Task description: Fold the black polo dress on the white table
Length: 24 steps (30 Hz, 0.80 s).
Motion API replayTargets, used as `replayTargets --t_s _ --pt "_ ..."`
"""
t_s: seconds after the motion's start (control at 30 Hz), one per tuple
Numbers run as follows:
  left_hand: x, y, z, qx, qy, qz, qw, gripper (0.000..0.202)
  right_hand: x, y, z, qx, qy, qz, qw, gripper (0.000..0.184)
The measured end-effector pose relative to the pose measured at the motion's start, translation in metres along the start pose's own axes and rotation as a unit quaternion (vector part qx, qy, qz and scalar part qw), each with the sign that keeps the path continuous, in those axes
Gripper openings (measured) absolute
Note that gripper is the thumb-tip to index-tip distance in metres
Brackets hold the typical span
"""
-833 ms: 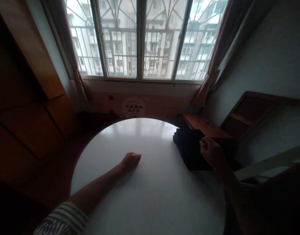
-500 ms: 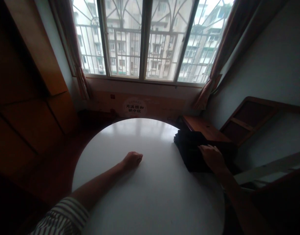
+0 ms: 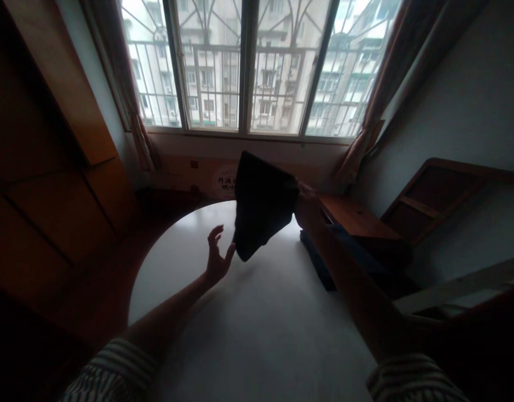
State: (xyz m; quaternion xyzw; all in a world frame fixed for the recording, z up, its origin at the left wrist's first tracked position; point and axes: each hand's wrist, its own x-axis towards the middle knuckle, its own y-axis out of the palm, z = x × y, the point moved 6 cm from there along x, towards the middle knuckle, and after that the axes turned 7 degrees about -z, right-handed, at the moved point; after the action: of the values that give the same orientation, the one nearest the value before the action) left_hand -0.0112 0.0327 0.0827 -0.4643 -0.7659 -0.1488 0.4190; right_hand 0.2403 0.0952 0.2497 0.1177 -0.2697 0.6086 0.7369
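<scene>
My right hand is raised over the round white table and grips the top edge of a dark folded cloth, which hangs down in the air. Beside the cloth's lower corner my left hand is lifted off the table with its fingers spread open, close to the cloth or just touching it. A stack of dark folded cloths lies at the table's right edge, partly hidden behind my right forearm.
A wooden side table stands to the right of the round table, with a wooden frame leaning on the wall. A barred window with curtains fills the back. Wooden cabinets line the left.
My right hand took one dark cloth from the stack and lifted it up and left over the table. My left hand opened from a fist and rose toward the cloth.
</scene>
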Motion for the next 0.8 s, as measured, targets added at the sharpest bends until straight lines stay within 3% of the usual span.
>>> replayTargets --t_s 0.07,0.1,0.2,0.27,0.37,0.4,0.47,0.57,0.63,0.7,0.8 --pt "-0.001 0.002 0.004 0.034 -0.011 0.027 0.999 0.081 -0.022 0.015 -0.022 -0.023 0.056 0.082 0.995 0.059" --pt "-0.002 0.004 0.008 0.047 -0.023 0.047 0.998 0.087 -0.033 0.013 -0.035 -0.067 0.073 0.101 0.99 0.058" --pt "-0.005 0.017 0.021 0.034 -0.065 0.117 0.99 0.069 -0.057 -0.033 -0.068 -0.296 0.039 0.043 0.954 0.053" --pt "-0.006 0.024 0.027 0.012 -0.087 0.148 0.985 0.049 -0.069 -0.076 -0.087 -0.472 0.003 -0.002 0.882 0.047" --pt "-0.005 0.027 0.03 -0.006 -0.103 0.144 0.984 0.043 -0.089 -0.137 -0.123 -0.647 0.043 -0.01 0.761 0.057" --pt "-0.005 0.027 0.03 -0.012 -0.105 0.14 0.984 0.043 -0.096 -0.151 -0.132 -0.675 0.054 -0.009 0.736 0.06" --pt "-0.006 0.027 0.028 -0.022 -0.105 0.14 0.984 0.043 -0.106 -0.166 -0.145 -0.699 0.047 0.006 0.714 0.052" --pt "-0.007 0.027 0.027 -0.025 -0.101 0.141 0.984 0.043 -0.107 -0.162 -0.151 -0.694 0.013 0.053 0.718 0.043" --pt "-0.008 0.027 0.027 -0.025 -0.102 0.138 0.985 0.043 -0.095 -0.157 -0.147 -0.663 0.018 0.042 0.747 0.041" --pt "-0.008 0.027 0.028 -0.028 -0.103 0.134 0.985 0.041 -0.072 -0.154 -0.133 -0.593 0.033 -0.045 0.804 0.041" --pt "-0.007 0.027 0.029 -0.038 -0.102 0.13 0.985 0.039 -0.035 -0.15 -0.1 -0.414 0.035 -0.23 0.88 0.048"
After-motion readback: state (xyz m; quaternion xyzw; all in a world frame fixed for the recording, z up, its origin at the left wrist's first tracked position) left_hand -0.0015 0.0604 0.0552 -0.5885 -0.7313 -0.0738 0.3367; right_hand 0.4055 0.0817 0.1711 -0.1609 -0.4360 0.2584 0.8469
